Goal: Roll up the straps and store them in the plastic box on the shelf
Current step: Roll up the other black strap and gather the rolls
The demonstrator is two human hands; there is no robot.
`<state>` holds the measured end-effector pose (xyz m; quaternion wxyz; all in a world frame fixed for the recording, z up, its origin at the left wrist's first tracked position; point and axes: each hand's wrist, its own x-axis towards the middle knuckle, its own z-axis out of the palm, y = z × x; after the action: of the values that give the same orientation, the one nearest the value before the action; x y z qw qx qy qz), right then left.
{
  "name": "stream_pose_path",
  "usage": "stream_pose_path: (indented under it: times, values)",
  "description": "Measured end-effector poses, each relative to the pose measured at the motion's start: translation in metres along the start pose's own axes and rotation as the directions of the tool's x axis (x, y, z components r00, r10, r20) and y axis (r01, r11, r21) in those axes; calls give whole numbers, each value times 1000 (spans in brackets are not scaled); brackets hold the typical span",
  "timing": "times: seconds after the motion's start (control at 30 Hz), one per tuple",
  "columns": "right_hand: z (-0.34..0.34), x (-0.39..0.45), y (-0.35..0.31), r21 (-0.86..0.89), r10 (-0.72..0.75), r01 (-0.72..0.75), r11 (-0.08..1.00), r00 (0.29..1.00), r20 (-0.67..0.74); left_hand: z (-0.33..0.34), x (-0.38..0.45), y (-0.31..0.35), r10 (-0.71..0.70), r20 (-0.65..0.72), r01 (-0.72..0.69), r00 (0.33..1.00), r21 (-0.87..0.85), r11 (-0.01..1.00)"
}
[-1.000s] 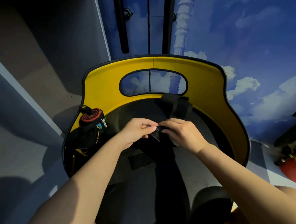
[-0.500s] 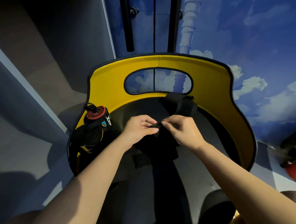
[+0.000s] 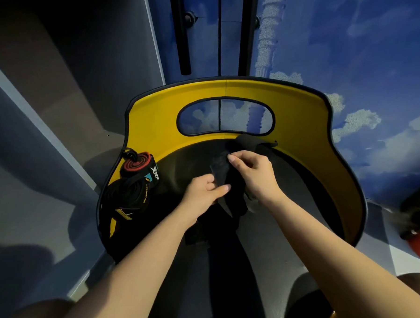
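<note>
Lying over the dark seat of a yellow-backed chair [image 3: 299, 110], the black strap [image 3: 220, 169] is pinched at its lower edge by the left hand [image 3: 203, 195] and at its upper end by the right hand [image 3: 253, 173]. A rolled red-and-black strap [image 3: 137, 162] sits apart at the seat's left edge, beside a black bundle [image 3: 128, 194].

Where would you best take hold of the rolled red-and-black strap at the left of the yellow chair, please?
Grip the red-and-black roll around its wound sides, coming from above and the right: its spiral end faces up, the chair's yellow rim blocks the left, and a black bundle lies just in front.
</note>
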<state>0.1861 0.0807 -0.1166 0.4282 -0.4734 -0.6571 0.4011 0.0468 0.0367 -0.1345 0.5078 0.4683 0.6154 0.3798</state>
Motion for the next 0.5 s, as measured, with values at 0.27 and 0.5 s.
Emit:
stream_pose_path:
  times: [0.27,0.5]
  values:
    - [-11,-22,69,-518,272,-64,853,901,337,-18,11,14,-28,-134,2,991,-190,982]
    - [-39,-32,99,-767,230,105,633,920,316,-29,14,25,-7,-40,2,999,-125,992]
